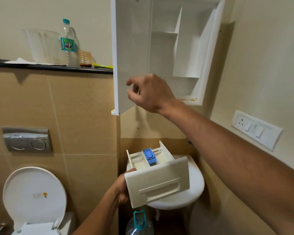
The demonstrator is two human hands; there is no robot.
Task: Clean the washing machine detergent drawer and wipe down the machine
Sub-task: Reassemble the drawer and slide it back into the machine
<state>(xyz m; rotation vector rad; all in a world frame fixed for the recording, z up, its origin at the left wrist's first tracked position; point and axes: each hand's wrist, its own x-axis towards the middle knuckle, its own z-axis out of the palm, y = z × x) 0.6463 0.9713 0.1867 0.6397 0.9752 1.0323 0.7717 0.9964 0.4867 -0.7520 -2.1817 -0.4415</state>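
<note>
The white detergent drawer [157, 181] is out of the machine and held over a small white sink [196, 182]. It has a blue insert [149, 157] in its middle compartment and a wide front panel facing me. My left hand [121, 189] grips the drawer's left front edge. My right hand [150, 93] is raised in front of an open white wall cabinet [176, 48], fingers loosely curled near the edge of its door [124, 61], holding nothing. The washing machine is not in view.
A dark ledge [49, 66] at upper left carries a plastic water bottle [67, 41], a clear jug and a small brown jar. Below are a flush plate [27, 139] and a toilet [34, 197] with its lid up. A large water bottle [139, 224] stands under the sink. Switches [256, 129] are on the right wall.
</note>
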